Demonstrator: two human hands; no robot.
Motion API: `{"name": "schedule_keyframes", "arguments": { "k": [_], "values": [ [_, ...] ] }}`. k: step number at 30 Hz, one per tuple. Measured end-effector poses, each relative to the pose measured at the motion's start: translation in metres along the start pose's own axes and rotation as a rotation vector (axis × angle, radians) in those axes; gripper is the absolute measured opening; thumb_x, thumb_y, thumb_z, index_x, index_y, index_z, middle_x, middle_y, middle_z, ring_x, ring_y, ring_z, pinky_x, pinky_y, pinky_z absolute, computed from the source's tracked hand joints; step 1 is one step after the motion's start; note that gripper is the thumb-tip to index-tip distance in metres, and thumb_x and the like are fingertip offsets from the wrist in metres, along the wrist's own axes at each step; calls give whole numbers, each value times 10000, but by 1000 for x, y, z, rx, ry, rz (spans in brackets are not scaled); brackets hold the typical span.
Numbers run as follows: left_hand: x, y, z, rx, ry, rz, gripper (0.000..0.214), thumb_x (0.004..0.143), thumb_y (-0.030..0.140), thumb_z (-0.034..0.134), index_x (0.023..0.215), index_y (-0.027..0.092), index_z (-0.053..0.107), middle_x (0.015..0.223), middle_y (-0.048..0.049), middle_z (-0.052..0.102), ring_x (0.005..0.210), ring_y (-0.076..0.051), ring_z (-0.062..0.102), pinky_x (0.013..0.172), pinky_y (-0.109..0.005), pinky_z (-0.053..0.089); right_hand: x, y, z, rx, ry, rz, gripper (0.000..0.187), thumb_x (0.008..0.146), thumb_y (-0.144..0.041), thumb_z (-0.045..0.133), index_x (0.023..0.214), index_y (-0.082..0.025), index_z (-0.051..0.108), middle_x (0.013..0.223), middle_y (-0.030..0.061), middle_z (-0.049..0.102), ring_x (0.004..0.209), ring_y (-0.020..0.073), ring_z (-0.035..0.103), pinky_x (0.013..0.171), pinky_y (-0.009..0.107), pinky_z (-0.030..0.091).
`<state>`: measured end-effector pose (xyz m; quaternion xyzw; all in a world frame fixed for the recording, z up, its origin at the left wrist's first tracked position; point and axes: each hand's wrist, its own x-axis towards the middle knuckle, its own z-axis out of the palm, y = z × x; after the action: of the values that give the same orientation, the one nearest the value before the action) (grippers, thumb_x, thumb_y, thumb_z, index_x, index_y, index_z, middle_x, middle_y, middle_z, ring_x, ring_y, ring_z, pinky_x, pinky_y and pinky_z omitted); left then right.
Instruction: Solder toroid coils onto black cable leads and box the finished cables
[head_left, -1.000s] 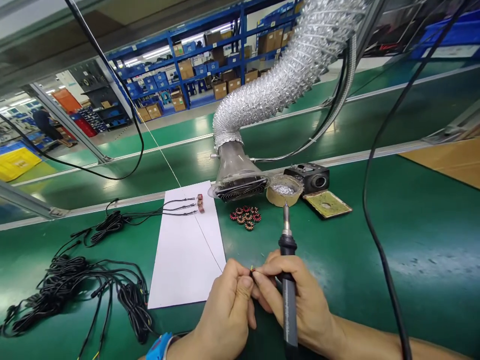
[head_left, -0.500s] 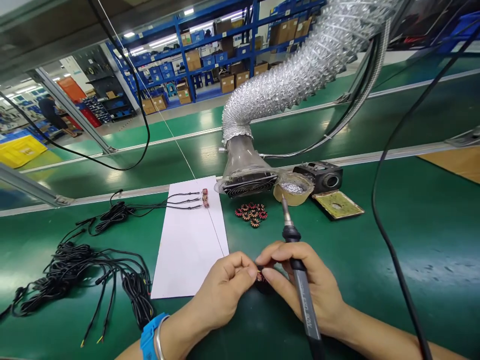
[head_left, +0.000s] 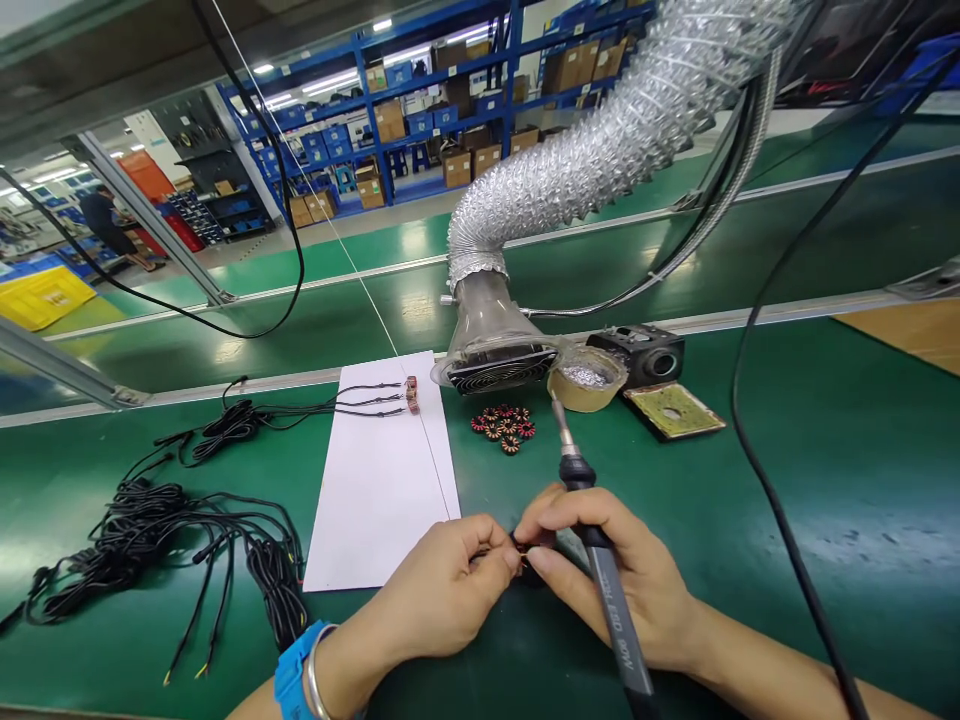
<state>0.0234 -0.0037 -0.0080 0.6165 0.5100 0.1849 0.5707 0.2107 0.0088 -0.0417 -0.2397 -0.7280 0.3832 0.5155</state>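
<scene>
My left hand (head_left: 442, 590) and my right hand (head_left: 607, 575) meet over the green mat, near its front edge. Both pinch a small dark wound coil (head_left: 527, 562) between thumb and fingertips. The right hand also grips a black soldering iron (head_left: 600, 570), with its metal tip pointing away from me toward the fan. Beyond the hands lies a small pile of red and black coils (head_left: 504, 425). Left of them is a white sheet (head_left: 382, 480), where three black wires with coils on their ends (head_left: 410, 394) rest at the far edge.
A silver flexible fume duct (head_left: 600, 150) ends in a fan hood (head_left: 495, 370). Beside it stand a tub of solder wool (head_left: 585, 378), a black iron stand (head_left: 641, 355) and a yellow sponge tray (head_left: 675, 410). Tangled black cables (head_left: 150, 540) lie left. A black cord (head_left: 780, 510) hangs at the right.
The view shifted a little. My hands lowered the coil toward the mat, and the soldering iron tilted so its tip leans left and away.
</scene>
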Motion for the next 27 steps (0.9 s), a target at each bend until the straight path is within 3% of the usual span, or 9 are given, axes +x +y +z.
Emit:
{"name": "schedule_keyframes", "arguments": {
  "k": [3, 6, 11, 13, 19, 27],
  "values": [
    [-2, 2, 4, 145, 34, 41, 187, 909, 292, 473, 807, 169, 570, 676, 29, 490, 618, -120, 395, 561, -239, 295, 6, -7, 4, -159, -13, -158, 334, 842, -51, 593, 1120, -217, 509, 929, 51, 665, 822, 174, 645, 718, 302, 546],
    [-4, 7, 6, 259, 29, 60, 164, 895, 219, 452, 824, 177, 594, 697, 14, 561, 619, -132, 444, 579, -245, 319, 10, -10, 7, -296, -69, -238, 299, 859, -24, 544, 1110, -187, 533, 850, 39, 669, 725, 151, 606, 685, 287, 525],
    [-7, 17, -1, 357, 48, 63, 178, 925, 279, 459, 850, 195, 597, 761, 5, 599, 672, -144, 490, 595, -248, 321, 8, -7, -6, -330, -71, -81, 292, 890, -57, 509, 1138, -211, 499, 825, 18, 650, 699, 145, 603, 640, 266, 518],
    [-7, 18, -6, 332, 24, 50, 180, 927, 305, 477, 841, 197, 593, 762, 10, 583, 689, -142, 483, 602, -244, 322, 8, -6, -12, -284, -102, -69, 296, 895, -70, 509, 1148, -222, 488, 824, 14, 651, 709, 143, 622, 640, 256, 522],
    [-4, 10, -14, 75, -121, -51, 199, 922, 344, 482, 839, 185, 570, 718, 27, 510, 662, -123, 427, 594, -238, 323, 12, -2, -14, -262, -154, -212, 286, 902, -66, 502, 1130, -238, 513, 779, 4, 679, 634, 130, 610, 596, 249, 497],
    [6, 0, -6, -142, -36, -100, 104, 827, 236, 484, 773, 165, 539, 599, 52, 440, 569, -98, 364, 551, -229, 279, 6, 2, -11, -336, -195, -321, 430, 856, -12, 458, 1236, -213, 461, 755, 18, 626, 667, 151, 578, 625, 293, 518]
  ]
}}
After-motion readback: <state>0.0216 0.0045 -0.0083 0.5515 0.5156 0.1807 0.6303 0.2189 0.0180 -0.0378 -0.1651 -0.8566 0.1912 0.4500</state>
